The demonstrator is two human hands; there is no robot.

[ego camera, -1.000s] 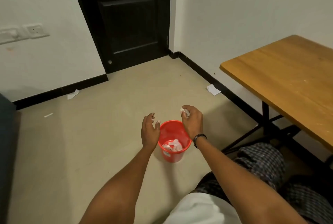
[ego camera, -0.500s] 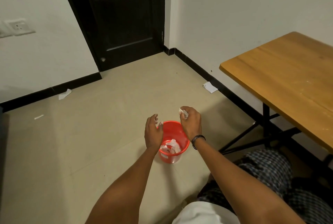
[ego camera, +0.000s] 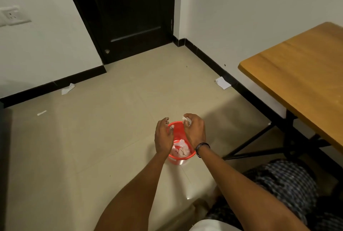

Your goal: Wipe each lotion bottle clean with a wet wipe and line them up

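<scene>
While gripped, 1 wipe (ego camera: 186,120) — 1 bin (ego camera: 177,160), red

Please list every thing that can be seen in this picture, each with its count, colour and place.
bin: one, red, on the floor below the hands
used wipes: several, white, crumpled inside the bin
wet wipe: one, white, above the bin's rim
table: one, wooden top, black legs, at the right wall
door: one, black, at the back
paper scraps: three, white, on the floor
wall socket: at least one, white, left wall
wristband: one, black, right wrist
trousers: one pair, dark checked, bottom right
left hand: at the bin's rim, fingers loosely curled, holds nothing
right hand: above the bin, pinches the wet wipe
</scene>
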